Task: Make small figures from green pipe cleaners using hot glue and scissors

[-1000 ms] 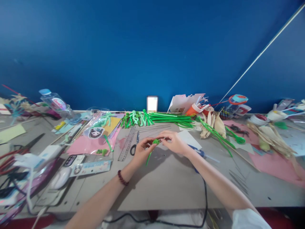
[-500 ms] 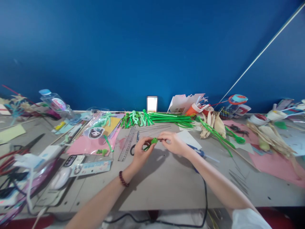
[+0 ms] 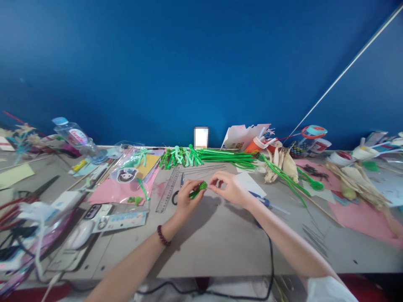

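My left hand [image 3: 185, 198] is closed on a small coiled green pipe cleaner [image 3: 203, 186], held between thumb and fingertips above the table. Part of its green length shows inside the curled fingers. My right hand [image 3: 231, 189] is just to the right, thumb and forefinger pinched at the coil's edge; what sits between those tips is too small to make out. Behind both hands lies a bundle of straight green pipe cleaners [image 3: 226, 156], beside several bent green and mint ones [image 3: 182, 156]. A clear ruler [image 3: 167, 191] and black-handled scissors [image 3: 175, 197] lie left of my left hand.
A plastic bag [image 3: 126, 176] with coloured paper lies on the left, near a water bottle [image 3: 75, 136]. A phone [image 3: 201, 137] stands against the blue wall. Right of my right hand are a blue glue gun [image 3: 264, 201] with a black cord, dried husks [image 3: 283, 163] and pink paper [image 3: 362, 218].
My right fingers have shifted slightly and are now more arched, with a gap showing between thumb and forefinger. The green coil has turned a little in my left hand, which stays in place.
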`<act>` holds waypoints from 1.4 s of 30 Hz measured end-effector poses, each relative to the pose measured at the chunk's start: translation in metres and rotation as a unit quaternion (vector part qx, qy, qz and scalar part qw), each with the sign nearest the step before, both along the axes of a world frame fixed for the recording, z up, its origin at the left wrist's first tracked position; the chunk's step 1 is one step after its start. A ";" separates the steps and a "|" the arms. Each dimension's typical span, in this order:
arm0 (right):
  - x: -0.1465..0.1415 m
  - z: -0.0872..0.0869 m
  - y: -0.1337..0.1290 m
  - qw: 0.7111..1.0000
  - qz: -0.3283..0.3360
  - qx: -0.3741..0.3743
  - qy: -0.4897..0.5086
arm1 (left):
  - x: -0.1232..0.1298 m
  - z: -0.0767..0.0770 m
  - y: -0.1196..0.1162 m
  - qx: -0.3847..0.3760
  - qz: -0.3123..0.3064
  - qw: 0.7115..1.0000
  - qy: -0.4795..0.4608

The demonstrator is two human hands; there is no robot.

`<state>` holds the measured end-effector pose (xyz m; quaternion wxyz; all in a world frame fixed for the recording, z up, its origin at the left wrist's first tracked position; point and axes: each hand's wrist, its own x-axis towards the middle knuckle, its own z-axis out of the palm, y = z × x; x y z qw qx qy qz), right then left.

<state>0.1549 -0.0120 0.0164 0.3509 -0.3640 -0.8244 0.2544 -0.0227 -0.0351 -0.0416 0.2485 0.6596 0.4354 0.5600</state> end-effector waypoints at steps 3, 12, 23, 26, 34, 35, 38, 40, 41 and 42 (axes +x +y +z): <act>-0.003 -0.008 0.004 0.999 0.021 -0.006 0.037 | 0.000 -0.005 0.001 -0.007 0.002 1.000 -0.004; -0.006 -0.020 0.007 0.995 0.030 -0.061 0.067 | 0.004 -0.007 0.000 -0.037 0.024 0.998 -0.055; -0.004 -0.020 0.010 0.993 0.029 -0.078 0.085 | 0.000 -0.003 -0.002 -0.001 0.026 0.999 -0.031; -0.003 -0.021 0.013 0.986 0.038 -0.124 0.104 | 0.000 -0.002 -0.002 -0.002 0.022 0.999 -0.027; -0.004 -0.018 0.008 0.992 0.012 -0.090 0.086 | 0.001 -0.001 -0.002 -0.016 0.014 0.998 -0.057; -0.004 -0.018 0.008 0.993 0.014 -0.085 0.086 | 0.001 -0.001 -0.002 -0.023 0.012 0.998 -0.062; -0.004 -0.020 0.009 0.992 0.021 -0.086 0.090 | 0.001 -0.003 -0.001 -0.065 -0.010 0.993 -0.096; -0.004 -0.022 0.010 0.991 0.023 -0.087 0.094 | 0.003 -0.003 0.001 -0.110 -0.042 0.983 -0.138; -0.004 -0.022 0.010 0.991 0.024 -0.086 0.095 | 0.003 -0.004 0.002 -0.137 -0.059 0.975 -0.164; -0.003 -0.022 0.011 0.992 0.024 -0.085 0.095 | 0.004 -0.004 0.003 -0.163 -0.073 0.965 -0.191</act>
